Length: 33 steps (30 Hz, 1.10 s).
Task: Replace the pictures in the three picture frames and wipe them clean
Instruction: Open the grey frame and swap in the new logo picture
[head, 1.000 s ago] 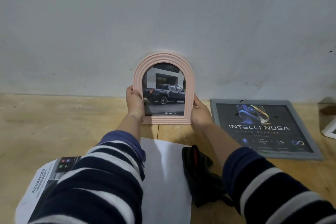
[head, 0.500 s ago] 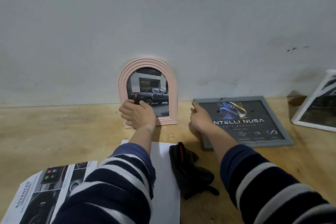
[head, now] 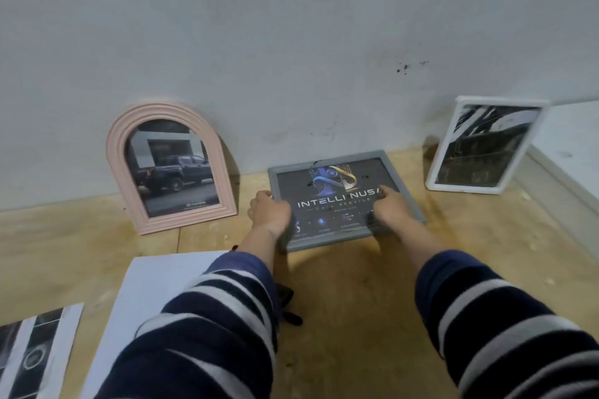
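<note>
A grey rectangular frame (head: 330,162) with a dark "INTELLI NUSA" picture is in the middle, its near edge lifted a little off the wooden table. My left hand (head: 270,212) grips its left edge and my right hand (head: 390,207) grips its right side. A pink arched frame (head: 113,152) with a picture of a dark pickup truck leans upright against the wall at the left. A white rectangular frame (head: 434,172) with a dark picture leans against the wall at the right.
A blank white sheet (head: 152,288) lies on the wooden table (head: 356,285) near me, and a printed picture (head: 29,356) lies at the lower left. A black cloth (head: 287,301) peeks out beside my left sleeve. A white ledge (head: 570,146) runs along the right.
My left hand let go of the pink arched frame, which now leans against the wall. Both hands moved right and took hold of the grey frame. My view turned right and the white frame came in.
</note>
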Each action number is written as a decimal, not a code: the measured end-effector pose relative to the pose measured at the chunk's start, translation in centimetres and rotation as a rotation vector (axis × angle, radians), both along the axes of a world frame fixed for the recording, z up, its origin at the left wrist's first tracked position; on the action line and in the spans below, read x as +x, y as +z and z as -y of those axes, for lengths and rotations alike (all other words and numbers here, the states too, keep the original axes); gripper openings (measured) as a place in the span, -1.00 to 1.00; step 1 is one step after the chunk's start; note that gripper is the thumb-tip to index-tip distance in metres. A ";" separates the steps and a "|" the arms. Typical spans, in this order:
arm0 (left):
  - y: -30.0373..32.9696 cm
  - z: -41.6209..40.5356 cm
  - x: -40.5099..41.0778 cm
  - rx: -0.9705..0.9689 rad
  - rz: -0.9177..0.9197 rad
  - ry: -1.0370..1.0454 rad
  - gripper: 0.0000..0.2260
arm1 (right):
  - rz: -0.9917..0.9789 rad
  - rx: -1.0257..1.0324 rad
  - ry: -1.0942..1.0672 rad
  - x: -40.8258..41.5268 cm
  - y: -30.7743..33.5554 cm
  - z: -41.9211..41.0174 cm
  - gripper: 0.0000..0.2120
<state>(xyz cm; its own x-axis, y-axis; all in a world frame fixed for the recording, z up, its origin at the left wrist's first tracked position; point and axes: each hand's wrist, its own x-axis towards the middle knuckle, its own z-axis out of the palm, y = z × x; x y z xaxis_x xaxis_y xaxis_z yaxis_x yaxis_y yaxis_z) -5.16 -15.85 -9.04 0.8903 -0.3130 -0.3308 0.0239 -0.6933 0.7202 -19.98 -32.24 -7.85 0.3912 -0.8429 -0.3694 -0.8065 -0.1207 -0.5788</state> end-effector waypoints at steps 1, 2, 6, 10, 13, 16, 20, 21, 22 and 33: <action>-0.2 0.6 -0.4 0.022 -0.018 0.018 -0.57 | -0.014 -0.007 -0.007 -0.9 0.1 1.1 -0.45; -0.3 0.8 -0.5 0.034 -0.032 0.036 -0.57 | -0.029 -0.015 -0.008 -1.5 0.2 1.9 -0.47; -0.5 2.6 -1.2 0.067 -0.078 0.108 -0.58 | -0.088 0.015 0.011 -3.8 0.0 5.7 -0.49; -0.6 4.1 -1.9 0.043 -0.131 0.208 -0.58 | -0.070 0.072 0.072 -3.8 -0.9 8.4 -0.50; -0.7 4.7 -2.3 0.033 -0.139 0.285 -0.55 | -0.065 0.078 0.102 -3.0 -1.7 9.3 -0.56; -2.1 5.0 -1.1 -0.024 -0.223 0.356 -0.31 | -0.052 0.119 0.091 -2.6 -2.1 9.8 -0.61; -6.5 4.2 1.1 -0.058 -0.275 0.439 -0.04 | 0.034 0.322 -0.044 -2.5 -2.6 10.9 -0.66; -5.5 4.2 0.5 -0.067 -0.279 0.437 -0.04 | 0.069 0.384 -0.083 -2.3 -2.9 11.5 -0.63; -4.4 4.2 -0.1 -0.070 -0.265 0.430 -0.03 | 0.109 0.430 -0.116 -2.0 -3.8 12.2 -0.61; 5.4 3.1 -3.7 -0.448 -0.174 0.572 0.07 | 0.452 0.480 -0.151 -3.4 1.9 11.5 -0.22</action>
